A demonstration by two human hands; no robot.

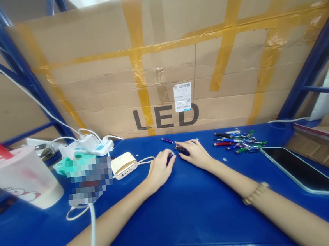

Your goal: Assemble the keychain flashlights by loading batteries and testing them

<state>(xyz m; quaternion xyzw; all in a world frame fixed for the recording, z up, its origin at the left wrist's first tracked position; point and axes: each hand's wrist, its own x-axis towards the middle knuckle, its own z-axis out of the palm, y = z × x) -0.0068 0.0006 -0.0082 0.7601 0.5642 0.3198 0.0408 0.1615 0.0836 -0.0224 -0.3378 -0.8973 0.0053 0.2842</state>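
Observation:
My left hand [160, 169] rests on the blue tabletop with its fingers curled in. A small dark piece with a shiny end shows at its fingertips, mostly hidden. Facing it, my right hand [196, 153] has its fingers bent over a dark, pen-like item [182, 150]; how many pieces lie under them I cannot tell. The two hands are apart by a small gap. Just beyond them a purple pen [166, 140] with a silvery end lies on the table. To the right is a loose pile of pens [238, 140] in blue, green, red and black.
A phone [303, 169] and an open cardboard box [326, 149] are at the right. On the left stand a cream power bank [124, 165] with a cord, a power strip [104, 147], cables and a plastic cup [20, 177]. A large carton [105, 90] walls off the back.

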